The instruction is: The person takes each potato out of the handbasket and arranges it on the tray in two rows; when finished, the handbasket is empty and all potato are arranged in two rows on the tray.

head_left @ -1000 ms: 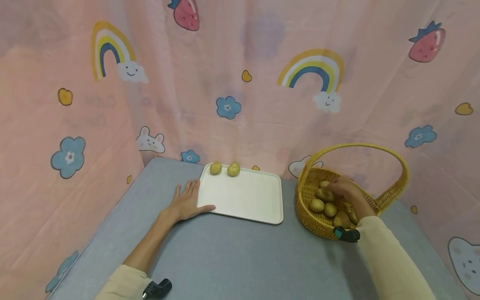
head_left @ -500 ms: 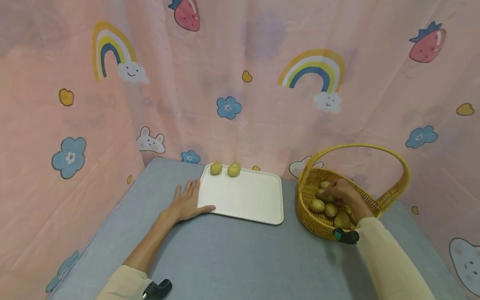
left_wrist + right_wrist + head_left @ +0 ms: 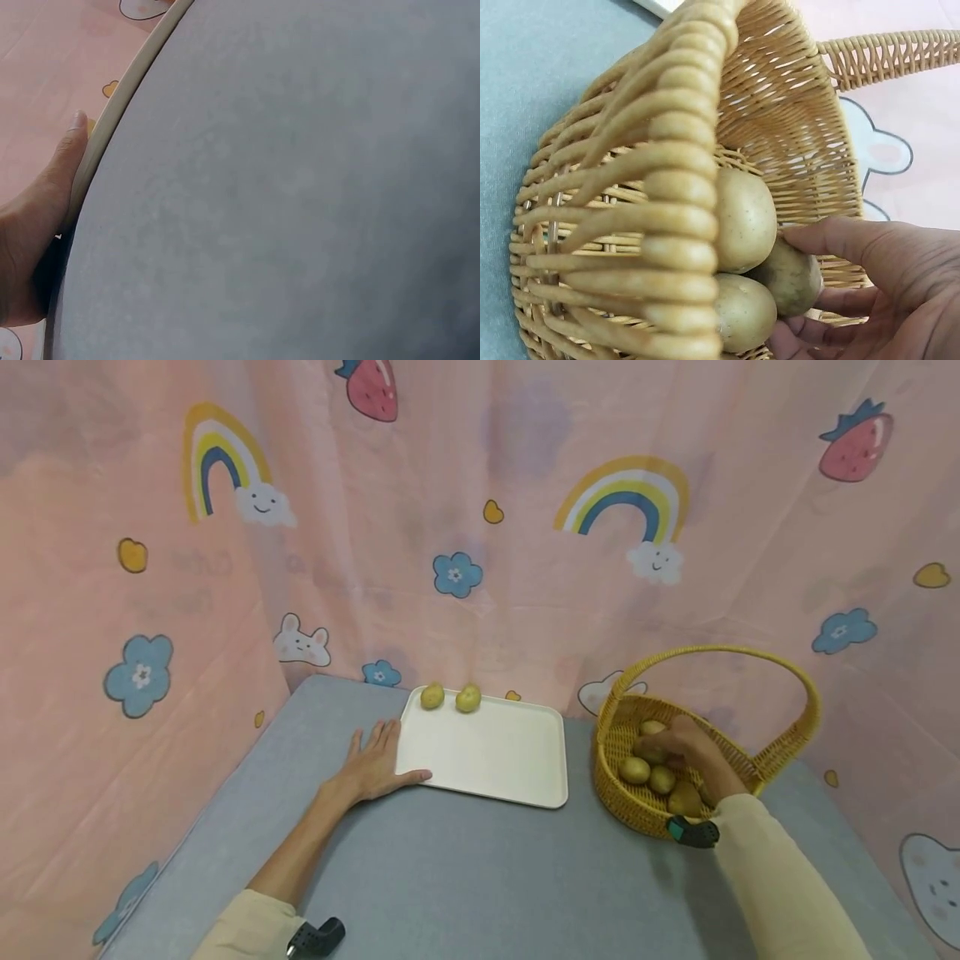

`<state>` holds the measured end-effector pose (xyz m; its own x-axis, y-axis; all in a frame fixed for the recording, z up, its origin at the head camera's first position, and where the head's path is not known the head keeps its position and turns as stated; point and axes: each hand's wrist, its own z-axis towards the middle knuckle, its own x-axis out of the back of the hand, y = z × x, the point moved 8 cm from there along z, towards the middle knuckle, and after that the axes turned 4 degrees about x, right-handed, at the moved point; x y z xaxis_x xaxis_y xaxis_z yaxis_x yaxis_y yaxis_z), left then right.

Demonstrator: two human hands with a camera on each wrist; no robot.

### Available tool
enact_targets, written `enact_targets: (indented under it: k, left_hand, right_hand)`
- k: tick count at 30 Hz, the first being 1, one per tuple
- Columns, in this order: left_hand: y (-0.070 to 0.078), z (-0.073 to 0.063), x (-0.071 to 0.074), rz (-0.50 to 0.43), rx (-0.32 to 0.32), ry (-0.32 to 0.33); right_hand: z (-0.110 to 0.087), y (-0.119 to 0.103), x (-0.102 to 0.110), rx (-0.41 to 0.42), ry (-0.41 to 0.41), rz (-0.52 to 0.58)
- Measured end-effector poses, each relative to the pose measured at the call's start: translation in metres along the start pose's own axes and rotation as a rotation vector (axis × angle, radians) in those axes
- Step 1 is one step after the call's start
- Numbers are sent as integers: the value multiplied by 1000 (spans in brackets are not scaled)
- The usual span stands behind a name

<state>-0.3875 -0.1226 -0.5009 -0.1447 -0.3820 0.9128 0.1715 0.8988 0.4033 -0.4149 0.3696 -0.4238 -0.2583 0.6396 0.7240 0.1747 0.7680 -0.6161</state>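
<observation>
My left hand (image 3: 371,772) rests at the near-left corner of a white rectangular tray (image 3: 491,752), fingers spread straight along its left side and thumb over the front rim. Two potatoes (image 3: 468,698) sit along the tray's back edge. On the right, my right hand (image 3: 692,752) reaches into a yellow wicker basket (image 3: 618,806) that holds several potatoes. In the right wrist view, thumb and fingers curl round a darker potato (image 3: 791,279), gripping it behind two paler potatoes (image 3: 745,219). The hand partly hides the basket's contents in the head view.
The basket's tall arched handle (image 3: 720,650) rises above the right forearm. A grey cloth-covered table (image 3: 480,877) lies under everything. Directly behind the table hangs a pink patterned curtain (image 3: 510,618).
My right hand shifts slightly over the potatoes inside the basket, and its fingers close round one of them. The left hand and the tray have stayed put.
</observation>
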Motion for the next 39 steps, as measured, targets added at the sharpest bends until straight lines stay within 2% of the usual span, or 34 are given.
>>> enact_targets:
  k: [7,18,31,39]
  left_hand:
    - [1,-1,0,-5,-3,-6]
    - [2,-2,1,2,-1,-2]
    - [1,-1,0,1,3,0]
    - [2,0,0,1,-6,3]
  right_hand:
    - [-4,1,7,-24,48,-3]
    - [-33,-22,18,82,59,76]
    - [-58,-25,28,86,98,25]
    - [-83,-42,27,142,99,-64]
